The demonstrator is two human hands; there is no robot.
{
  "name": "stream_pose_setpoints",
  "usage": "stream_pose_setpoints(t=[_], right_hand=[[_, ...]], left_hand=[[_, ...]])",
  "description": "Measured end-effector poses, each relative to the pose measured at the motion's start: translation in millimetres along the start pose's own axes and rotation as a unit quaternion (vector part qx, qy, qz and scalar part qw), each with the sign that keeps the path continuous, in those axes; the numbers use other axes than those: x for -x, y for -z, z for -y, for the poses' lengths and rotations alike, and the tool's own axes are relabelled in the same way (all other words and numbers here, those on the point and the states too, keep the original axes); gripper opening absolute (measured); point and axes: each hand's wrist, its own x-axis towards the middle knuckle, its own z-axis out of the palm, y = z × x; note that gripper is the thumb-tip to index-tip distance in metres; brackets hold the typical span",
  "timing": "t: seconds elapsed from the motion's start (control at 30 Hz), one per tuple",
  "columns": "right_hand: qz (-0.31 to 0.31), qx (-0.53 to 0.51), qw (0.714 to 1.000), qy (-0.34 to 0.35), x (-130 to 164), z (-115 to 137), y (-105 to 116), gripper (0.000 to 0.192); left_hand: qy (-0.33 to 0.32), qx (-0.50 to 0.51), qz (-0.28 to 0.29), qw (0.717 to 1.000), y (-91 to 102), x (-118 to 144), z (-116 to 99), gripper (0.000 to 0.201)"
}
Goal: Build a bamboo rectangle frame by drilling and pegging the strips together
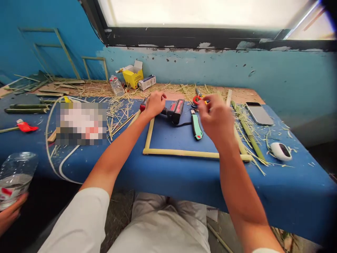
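A square frame of pale bamboo strips [181,152] lies on the blue table [168,172]. My left hand [154,104] rests closed over the far left corner of the frame, beside a black and red power tool [175,110]. My right hand [215,117] hovers blurred above the frame's right side, fingers curled; whether it pinches anything is unclear. A green utility knife [196,127] lies inside the frame just left of that hand. Red-handled scissors [197,98] lie behind it.
Bamboo sticks [247,131] and shavings litter the table. A phone [259,113] and a white device [280,151] lie at right. A yellow box [133,75] and a bottle [116,85] stand at the back. Another person's hand holds a plastic bottle [14,177] at bottom left.
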Motion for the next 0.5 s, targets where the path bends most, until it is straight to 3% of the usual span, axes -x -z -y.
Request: stream_pose_setpoints(t=[0.07,0.13,0.33,0.5], right_hand=[[0.147,0.101,0.983,-0.048,-7.2,-4.3,-9.4,0.058],[0.220,0.143,0.963,-0.063,-11.7,-8.4,-24.9,0.066],[0.233,0.175,0.952,-0.095,-11.3,-14.3,-60.0,0.066],[0.206,0.171,0.958,-0.104,-14.3,-14.7,-65.2,0.073]], left_hand=[[0.002,-0.004,0.021,1.000,-15.5,-41.0,-15.1,0.036],[0.006,-0.012,0.038,0.999,-30.9,-79.9,-23.4,0.035],[0.028,-0.042,0.077,0.996,-77.1,-173.2,-26.6,0.037],[0.017,-0.050,0.104,0.993,-105.7,-203.1,-31.2,0.035]])
